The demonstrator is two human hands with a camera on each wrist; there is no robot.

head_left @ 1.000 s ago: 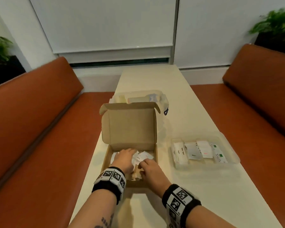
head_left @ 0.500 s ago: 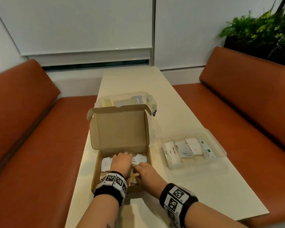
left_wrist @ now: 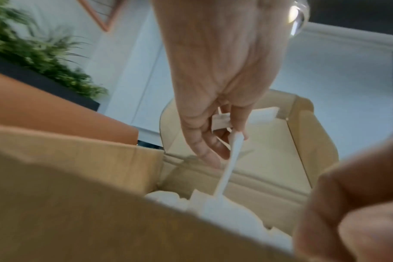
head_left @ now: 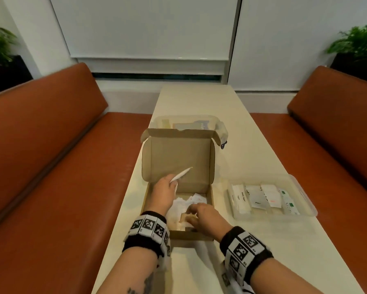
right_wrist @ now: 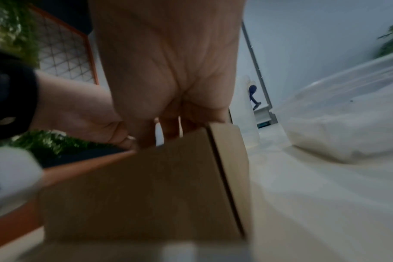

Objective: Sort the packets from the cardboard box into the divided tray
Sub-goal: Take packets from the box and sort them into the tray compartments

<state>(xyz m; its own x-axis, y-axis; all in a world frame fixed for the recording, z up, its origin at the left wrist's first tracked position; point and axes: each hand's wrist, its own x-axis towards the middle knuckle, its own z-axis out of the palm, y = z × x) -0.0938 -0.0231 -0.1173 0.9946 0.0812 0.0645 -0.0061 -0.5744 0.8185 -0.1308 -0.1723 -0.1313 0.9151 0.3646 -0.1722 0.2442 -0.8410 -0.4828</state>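
Packets [head_left: 191, 201] look light and floppy, so my left hand [head_left: 163, 193] pinches one white packet [head_left: 181, 174] by its end while my right hand [head_left: 205, 217] digs, grip unclear.

both hands sit inside the open cardboard box [head_left: 209, 211]; left hand [head_left: 162, 193] pinches a white packet [head_left: 181, 174] raised above the loose packets [head_left: 183, 205], right hand [head_left: 207, 215] low at the near right corner. upright lid [head_left: 176, 154] walls off the far side, and the clear lidded container [head_left: 219, 127] stands right behind it. box side walls are low, so exit over the right wall looks open. bare strip of table [head_left: 248, 162] lies between box and divided tray [head_left: 305, 205], no object in it. tray is open on top, compartments already hold packets; free depth unclear from here. benches [head_left: 51, 166] flank the table on both sides. near table edge in front of the box is bare.
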